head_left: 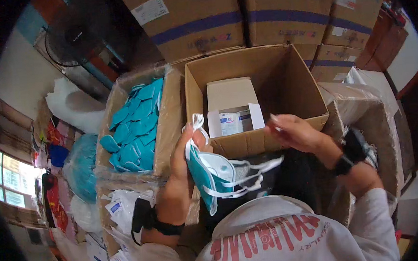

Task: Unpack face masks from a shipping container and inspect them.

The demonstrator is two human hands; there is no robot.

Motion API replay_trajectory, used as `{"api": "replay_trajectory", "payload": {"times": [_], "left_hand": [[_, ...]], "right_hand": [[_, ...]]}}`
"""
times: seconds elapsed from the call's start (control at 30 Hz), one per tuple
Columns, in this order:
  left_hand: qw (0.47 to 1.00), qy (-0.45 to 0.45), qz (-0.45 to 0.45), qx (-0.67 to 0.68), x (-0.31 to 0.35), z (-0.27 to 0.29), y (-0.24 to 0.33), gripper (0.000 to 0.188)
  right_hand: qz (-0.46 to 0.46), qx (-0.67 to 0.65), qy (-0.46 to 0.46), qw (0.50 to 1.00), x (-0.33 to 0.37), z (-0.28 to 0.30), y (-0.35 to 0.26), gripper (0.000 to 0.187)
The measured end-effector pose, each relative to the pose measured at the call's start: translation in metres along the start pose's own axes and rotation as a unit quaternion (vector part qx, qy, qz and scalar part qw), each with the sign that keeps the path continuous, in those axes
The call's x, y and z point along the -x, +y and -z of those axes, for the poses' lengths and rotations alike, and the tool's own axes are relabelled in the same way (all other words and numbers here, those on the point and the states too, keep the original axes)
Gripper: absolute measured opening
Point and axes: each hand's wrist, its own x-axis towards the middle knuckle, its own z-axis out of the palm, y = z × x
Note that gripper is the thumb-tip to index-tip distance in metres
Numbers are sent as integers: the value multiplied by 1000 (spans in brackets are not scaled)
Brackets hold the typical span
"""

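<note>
White labels (150,11) with dark print sit on the stacked cartons (204,0), each of which is crossed by a blue-violet band with bluish lettering below it. Packets (235,123), white with blue and red print, stand inside a small box (230,94), which lies in an open carton (249,144). The shirt (274,228) has big red letters across it, and the fan (74,40) has pale ones at its hub.

The left hand (181,154) is clamped on a few teal masks (202,179) (white inside, straps dangling to the right), in front of the open carton. The right hand (294,133) is well apart from it at the carton's front edge, fingers curled; whether it grips anything, I cannot tell.

To the left, a plastic-lined box (164,150) holds piled teal pads (143,120), with white packages (120,209) below. A bright window (11,178) lights the far left wall.
</note>
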Motion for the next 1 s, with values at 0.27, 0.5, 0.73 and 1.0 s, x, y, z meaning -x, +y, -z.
{"api": "replay_trajectory", "payload": {"times": [0.27, 0.5, 0.73, 1.0], "left_hand": [[992, -67, -1, 106, -23, -19, 31, 35], [984, -80, -44, 150, -28, 0, 48, 28], [987, -76, -66, 122, -22, 21, 67, 27], [992, -30, -115, 50, -16, 15, 88, 28]], "right_hand": [[-40, -63, -117, 990, -43, -78, 23, 52], [-39, -204, -227, 951, -33, -105, 27, 51], [27, -166, -158, 973, -25, -81, 35, 23], [0, -247, -45, 968, -39, -65, 53, 21]]}}
